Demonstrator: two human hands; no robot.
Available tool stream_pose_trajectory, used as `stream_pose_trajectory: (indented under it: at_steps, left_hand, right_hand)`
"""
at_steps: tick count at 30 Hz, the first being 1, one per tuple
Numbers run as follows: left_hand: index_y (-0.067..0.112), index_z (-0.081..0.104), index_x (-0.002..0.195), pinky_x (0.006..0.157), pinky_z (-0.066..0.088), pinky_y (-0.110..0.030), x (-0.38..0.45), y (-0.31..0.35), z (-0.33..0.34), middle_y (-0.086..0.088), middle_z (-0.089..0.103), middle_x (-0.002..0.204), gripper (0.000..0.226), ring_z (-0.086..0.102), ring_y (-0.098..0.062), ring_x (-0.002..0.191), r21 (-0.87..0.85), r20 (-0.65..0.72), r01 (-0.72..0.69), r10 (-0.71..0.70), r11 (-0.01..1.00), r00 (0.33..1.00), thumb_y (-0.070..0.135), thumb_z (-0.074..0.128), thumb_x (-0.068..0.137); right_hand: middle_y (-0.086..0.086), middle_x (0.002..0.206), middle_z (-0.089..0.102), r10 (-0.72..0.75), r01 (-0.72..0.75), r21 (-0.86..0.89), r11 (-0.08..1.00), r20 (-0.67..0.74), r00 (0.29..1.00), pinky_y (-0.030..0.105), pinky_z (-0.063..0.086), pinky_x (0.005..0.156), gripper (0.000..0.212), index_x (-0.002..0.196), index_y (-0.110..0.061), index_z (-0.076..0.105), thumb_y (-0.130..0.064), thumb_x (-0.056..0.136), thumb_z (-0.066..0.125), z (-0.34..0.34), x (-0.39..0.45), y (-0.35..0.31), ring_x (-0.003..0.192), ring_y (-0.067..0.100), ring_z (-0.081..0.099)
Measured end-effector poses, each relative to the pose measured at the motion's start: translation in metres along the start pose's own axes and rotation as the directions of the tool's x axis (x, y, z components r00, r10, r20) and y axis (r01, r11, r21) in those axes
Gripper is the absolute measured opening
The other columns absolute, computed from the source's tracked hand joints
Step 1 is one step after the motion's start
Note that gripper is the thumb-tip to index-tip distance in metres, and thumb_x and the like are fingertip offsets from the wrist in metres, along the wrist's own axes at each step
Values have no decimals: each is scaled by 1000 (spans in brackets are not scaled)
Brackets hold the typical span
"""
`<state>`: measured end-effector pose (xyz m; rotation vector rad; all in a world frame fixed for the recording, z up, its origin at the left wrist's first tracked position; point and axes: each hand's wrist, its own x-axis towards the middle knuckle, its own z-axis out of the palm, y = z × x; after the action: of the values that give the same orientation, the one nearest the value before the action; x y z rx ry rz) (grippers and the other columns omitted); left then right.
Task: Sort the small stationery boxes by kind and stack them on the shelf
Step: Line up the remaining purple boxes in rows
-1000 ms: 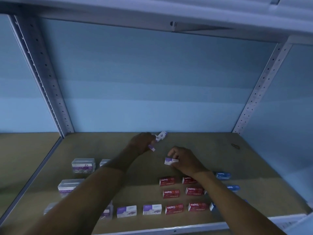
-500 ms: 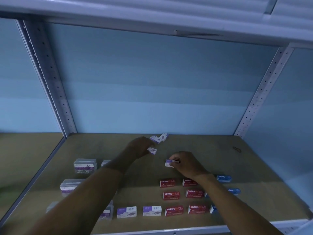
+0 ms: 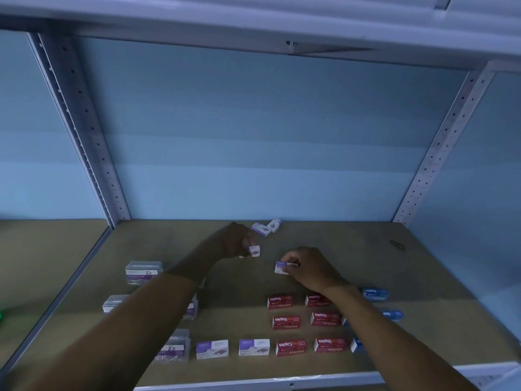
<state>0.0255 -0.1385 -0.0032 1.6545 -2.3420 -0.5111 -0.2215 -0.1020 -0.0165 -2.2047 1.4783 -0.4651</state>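
My left hand (image 3: pixel 235 241) grips a small white-and-purple box (image 3: pixel 254 250) above the middle of the brown shelf board (image 3: pixel 366 263). To its right, my right hand (image 3: pixel 308 268) pinches another white-and-purple box (image 3: pixel 281 268). Two more of these boxes (image 3: pixel 260 229) (image 3: pixel 274 224) lie loose near the back wall. At the front stand two white-and-purple boxes (image 3: pixel 212 349) (image 3: pixel 254 347), several red staple boxes (image 3: pixel 286 322), and blue boxes (image 3: pixel 375 294) at the right, partly hidden by my right forearm. Clear paper-clip boxes (image 3: pixel 143 272) sit at the left; my left arm covers some.
Perforated metal uprights (image 3: pixel 84 131) (image 3: pixel 439 148) frame the bay, with the upper shelf (image 3: pixel 253 18) close overhead. A rubber band (image 3: pixel 397 244) lies at the back right. A metal lip (image 3: pixel 310 380) runs along the front edge. Something green (image 3: pixel 1 316) shows in the left bay.
My left hand has drawn back from the two boxes at the rear, bringing a small box with it. My right hand and its box have shifted slightly right and nearer.
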Motion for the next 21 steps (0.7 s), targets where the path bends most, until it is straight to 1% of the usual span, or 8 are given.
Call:
stream_pose_trajectory:
  at_steps: [4, 6, 9, 12, 14, 16, 19, 21]
  left_hand:
    - [12, 77, 100, 79, 52, -22, -7, 1, -8, -4, 75, 103, 25, 70, -18, 89, 62, 45, -8, 5, 998, 999, 17, 82, 76]
    - [15, 77, 98, 78, 54, -21, -18, 3, -16, -1, 76, 101, 25, 70, -14, 86, 115, 86, -26, 17, 993, 996, 19, 83, 74]
    - [25, 77, 92, 87, 55, -34, -44, 7, -28, 10, 76, 91, 22, 69, -6, 83, 175, 42, -42, 36, 984, 999, 26, 83, 72]
    - [30, 74, 96, 97, 45, -40, -81, 20, -35, 15, 75, 88, 24, 67, -1, 85, 175, -5, -60, 61, 983, 998, 30, 81, 74]
    - [32, 66, 115, 107, 29, -40, -107, 31, -38, 15, 75, 93, 40, 64, -4, 98, 199, 17, -39, 36, 979, 999, 35, 79, 77]
    - [36, 52, 132, 107, 16, -39, -131, 39, -38, 15, 73, 101, 56, 55, -7, 113, 277, 54, -22, 7, 960, 999, 38, 75, 80]
    - [40, 42, 139, 111, 6, -40, -157, 43, -30, 8, 62, 123, 64, 42, -15, 130, 421, 14, -58, 57, 905, 998, 42, 71, 82]
    - [40, 41, 141, 111, 7, -39, -168, 47, -26, 6, 59, 131, 64, 34, -16, 136, 433, 15, -58, 58, 900, 998, 40, 71, 84]
  right_hand:
    - [-4, 107, 77, -4, 4, 1, 1000, 34, 999, 22, 52, 80, 21, 106, -18, 79, -26, 94, 64, -2, -2, -4, 90, 4, 66]
    - [-4, 106, 77, -10, 9, 15, 1000, 48, 999, 24, 55, 82, 19, 106, -20, 79, -27, 93, 66, -3, -3, -11, 89, 3, 67]
    - [-7, 102, 78, -30, 27, 39, 999, 89, 996, 23, 56, 81, 18, 105, -22, 79, -28, 91, 70, -5, -9, -29, 86, -1, 68]
    - [-11, 98, 78, -54, 45, 61, 997, 155, 986, 14, 53, 79, 16, 103, -25, 80, -28, 89, 73, -8, -20, -49, 85, -4, 68]
    - [-14, 95, 77, -57, 40, 81, 996, 207, 977, 11, 52, 76, 15, 101, -27, 80, -27, 88, 74, -8, -29, -59, 83, -6, 68]
    - [-15, 94, 76, -77, 61, 72, 996, 240, 968, 9, 50, 72, 14, 101, -28, 79, -28, 87, 75, -6, -39, -66, 81, -7, 68]
    - [-16, 91, 76, -116, 110, 39, 993, 246, 962, 7, 48, 68, 12, 98, -28, 79, -27, 87, 75, 0, -48, -74, 79, -6, 67]
    - [-17, 90, 75, -133, 136, 4, 991, 247, 960, 11, 50, 71, 12, 97, -30, 79, -28, 87, 73, 3, -53, -78, 80, -4, 67]
